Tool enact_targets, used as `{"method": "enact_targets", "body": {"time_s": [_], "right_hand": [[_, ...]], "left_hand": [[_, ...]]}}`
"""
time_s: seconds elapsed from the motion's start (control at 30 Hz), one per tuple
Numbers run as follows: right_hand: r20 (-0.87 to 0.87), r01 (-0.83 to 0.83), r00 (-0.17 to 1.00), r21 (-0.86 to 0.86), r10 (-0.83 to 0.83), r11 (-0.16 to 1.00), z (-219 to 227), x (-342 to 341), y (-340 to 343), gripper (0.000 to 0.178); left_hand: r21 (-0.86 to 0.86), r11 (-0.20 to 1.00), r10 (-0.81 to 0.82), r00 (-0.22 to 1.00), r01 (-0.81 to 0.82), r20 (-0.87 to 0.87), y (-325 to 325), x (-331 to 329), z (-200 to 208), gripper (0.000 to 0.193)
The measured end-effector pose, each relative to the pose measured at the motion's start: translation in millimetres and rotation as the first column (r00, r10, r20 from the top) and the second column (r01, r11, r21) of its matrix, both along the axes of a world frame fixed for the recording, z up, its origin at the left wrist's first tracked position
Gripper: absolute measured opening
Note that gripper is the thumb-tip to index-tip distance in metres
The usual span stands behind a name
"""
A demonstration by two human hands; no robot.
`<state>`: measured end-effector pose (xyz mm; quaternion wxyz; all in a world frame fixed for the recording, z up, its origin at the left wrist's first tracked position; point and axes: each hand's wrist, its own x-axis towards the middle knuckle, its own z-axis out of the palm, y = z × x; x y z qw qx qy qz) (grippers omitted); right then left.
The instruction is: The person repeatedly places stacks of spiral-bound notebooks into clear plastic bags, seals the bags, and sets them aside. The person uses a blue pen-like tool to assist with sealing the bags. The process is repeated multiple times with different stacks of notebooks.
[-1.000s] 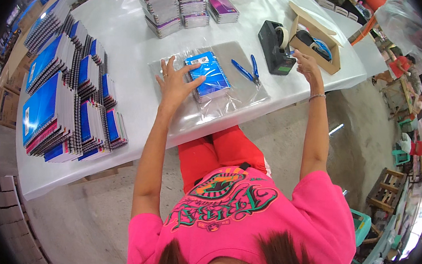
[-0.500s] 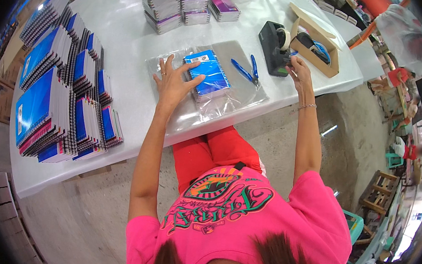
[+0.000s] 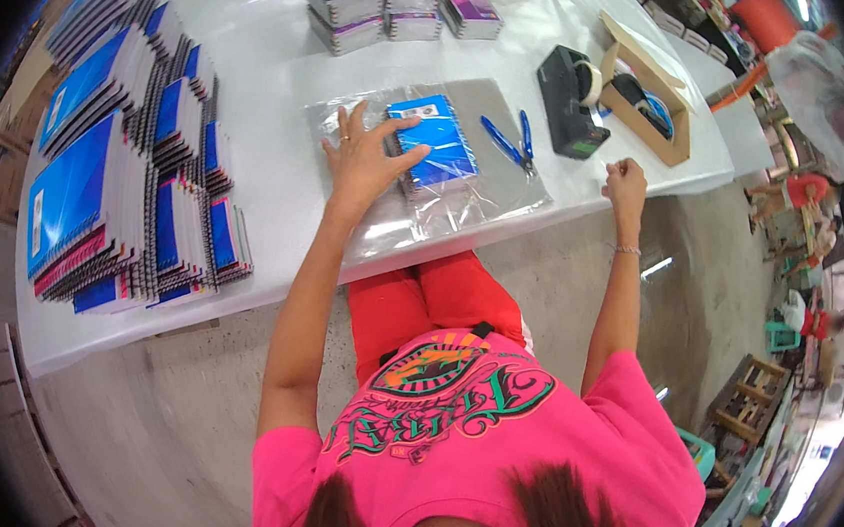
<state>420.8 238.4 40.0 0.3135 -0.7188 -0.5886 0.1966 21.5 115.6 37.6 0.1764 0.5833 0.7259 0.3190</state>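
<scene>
A blue spiral notebook (image 3: pixel 438 154) lies in clear plastic wrap on a pile of flat plastic sheets (image 3: pixel 497 183) near the table's front edge. My left hand (image 3: pixel 367 158) rests at its left side, fingers spread, with thumb and fingertips on the wrapped cover. Right of the plastic, my right hand (image 3: pixel 626 186) is raised off the table with its fingers pinched together; whatever they hold is too small to make out. A black tape dispenser (image 3: pixel 568 106) with a roll of tape stands just beyond that hand. Blue-handled nippers (image 3: pixel 509 143) lie spread on the plastic sheets.
Stacks of blue spiral notebooks (image 3: pixel 78 183) fill the table's left side. Tall stacks of wrapped notebooks (image 3: pixel 350 1) and a small purple-covered stack (image 3: pixel 471 12) stand at the back. An open cardboard box (image 3: pixel 675 145) holds a dark item and blue cord beside the dispenser.
My right hand has drawn back from the tape dispenser's front end, toward me. My left hand keeps its place on the wrapped notebook. The whole view has shifted slightly.
</scene>
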Motion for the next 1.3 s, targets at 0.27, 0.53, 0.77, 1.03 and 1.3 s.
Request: {"method": "enact_targets", "body": {"time_s": [0.27, 0.53, 0.77, 1.03, 1.3], "right_hand": [[-0.441, -0.818, 0.535, -0.055, 0.721, 0.573, 59.9, -164.7, -19.2, 0.026], [-0.304, -0.930, 0.322, -0.279, 0.897, 0.239, 48.6, -236.2, 18.4, 0.023], [-0.226, -0.893, 0.323, -0.395, 0.919, 0.217, 46.1, -250.8, 28.0, 0.029], [0.268, -0.752, 0.464, -0.385, 0.844, 0.535, 39.7, -235.0, 22.0, 0.052], [-0.403, -0.680, 0.693, -0.087, 0.598, 0.729, -22.0, -210.8, -2.2, 0.060]], "left_hand": [[-0.013, 1.000, 0.002, 1.000, -0.002, -0.005, -0.3, -3.2, -1.7, 0.056], [-0.021, 1.000, 0.008, 1.000, -0.008, -0.018, -0.1, -0.4, 3.7, 0.058], [0.099, 0.993, 0.099, 0.885, -0.060, -0.455, -14.0, 34.5, -8.1, 0.047], [0.045, 0.996, 0.072, 0.980, -0.082, 0.183, -14.5, 44.5, -38.3, 0.065], [-0.205, 0.944, 0.311, 0.909, -0.260, 0.277, 18.4, 37.2, -19.8, 0.079]]}}
